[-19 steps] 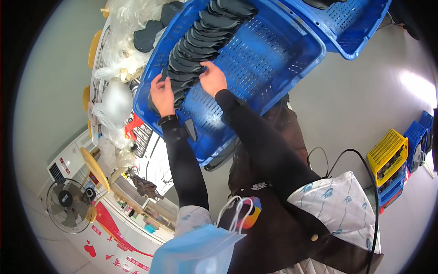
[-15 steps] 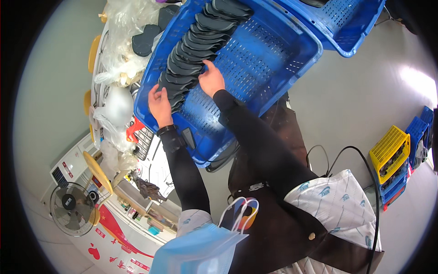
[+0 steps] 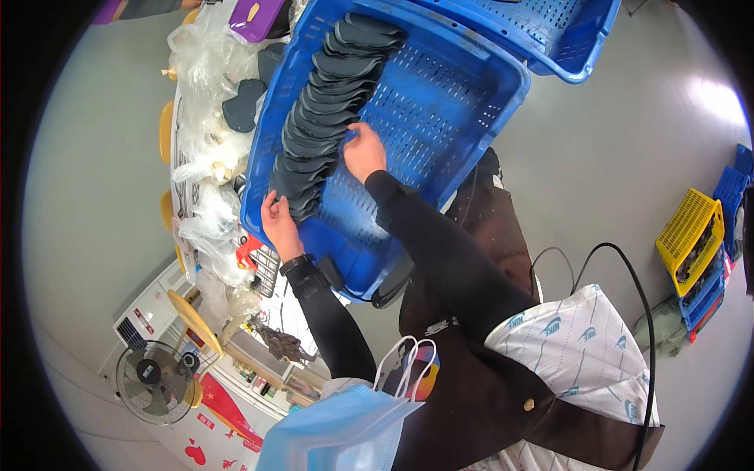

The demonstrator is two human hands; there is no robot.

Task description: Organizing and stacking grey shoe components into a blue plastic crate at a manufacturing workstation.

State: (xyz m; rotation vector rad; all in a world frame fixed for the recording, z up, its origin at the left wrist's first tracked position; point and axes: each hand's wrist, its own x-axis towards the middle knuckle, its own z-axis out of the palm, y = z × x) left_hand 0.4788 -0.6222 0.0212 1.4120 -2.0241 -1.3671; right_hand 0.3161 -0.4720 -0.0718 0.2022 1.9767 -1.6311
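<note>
A long row of thin, dark grey, curved flat pieces [image 3: 326, 110] overlaps along the left part of a blue plastic crate [image 3: 509, 88]. They look like soft sheet cut-outs; their exact kind is not clear. At the row's near left end is my left hand [image 3: 280, 228], its fingers loosely bent and apart, the tips against or very close to the pieces. Midway along the row's right side, my right hand [image 3: 366, 155] has its thumb side at the edges of the pieces, its other fingers curled and partly hidden. Neither hand visibly grips a piece.
A second blue crate [image 3: 577, 67] adjoins at the far right. Left of the crate lie clear plastic bags [image 3: 200, 102], a loose dark piece [image 3: 242, 106] and a purple tray [image 3: 255, 22]. Yellow [image 3: 682, 235] and blue crates stand on the floor at right. A fan [image 3: 157, 382] stands lower left.
The view has shifted and turned slightly, showing more of the row's far end. My left hand sits a little nearer the row's near end; my right hand stays beside the row's middle.
</note>
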